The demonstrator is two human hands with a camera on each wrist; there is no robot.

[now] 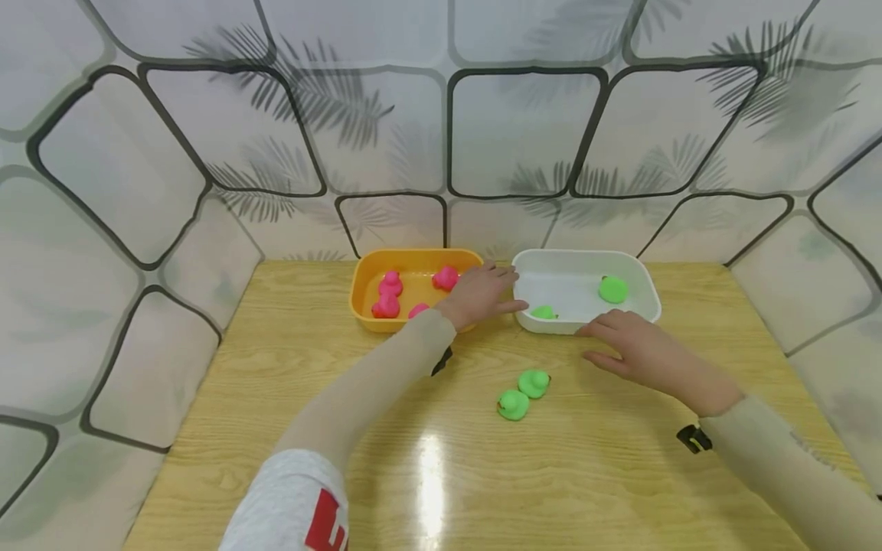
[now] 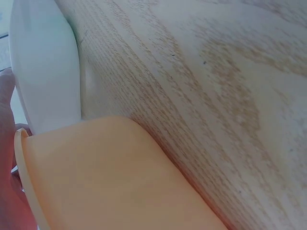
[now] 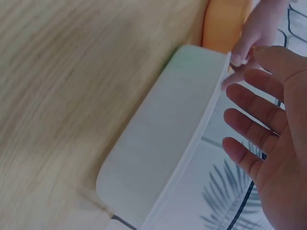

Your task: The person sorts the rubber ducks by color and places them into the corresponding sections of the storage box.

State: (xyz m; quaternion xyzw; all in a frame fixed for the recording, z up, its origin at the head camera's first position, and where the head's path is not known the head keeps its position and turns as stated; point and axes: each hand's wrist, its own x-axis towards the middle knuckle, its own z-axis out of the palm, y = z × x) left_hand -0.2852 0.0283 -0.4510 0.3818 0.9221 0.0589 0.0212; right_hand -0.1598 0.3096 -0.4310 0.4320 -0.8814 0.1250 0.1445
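Observation:
My left hand [image 1: 478, 295] reaches over the right end of the orange tub [image 1: 377, 324], fingers extended and empty, their tips right at the left rim of the white tub [image 1: 572, 264]. Several pink rubber ducks [image 1: 390, 283] lie in the orange tub, one partly hidden by its front rim and my arm. Inside the white tub are two green rubber ducks [image 1: 612, 289], one of them mostly behind the front wall. My right hand [image 1: 630, 344] hovers at the white tub's front right rim. Its loosely bent fingers [image 3: 249, 112] hold nothing in the right wrist view.
Two more green ducks [image 1: 534, 383] sit side by side on the wooden table [image 1: 310, 352], in front of the tubs and between my arms. A patterned fabric wall [image 1: 524, 138] rises right behind the tubs and along both sides. The tubs stand close together.

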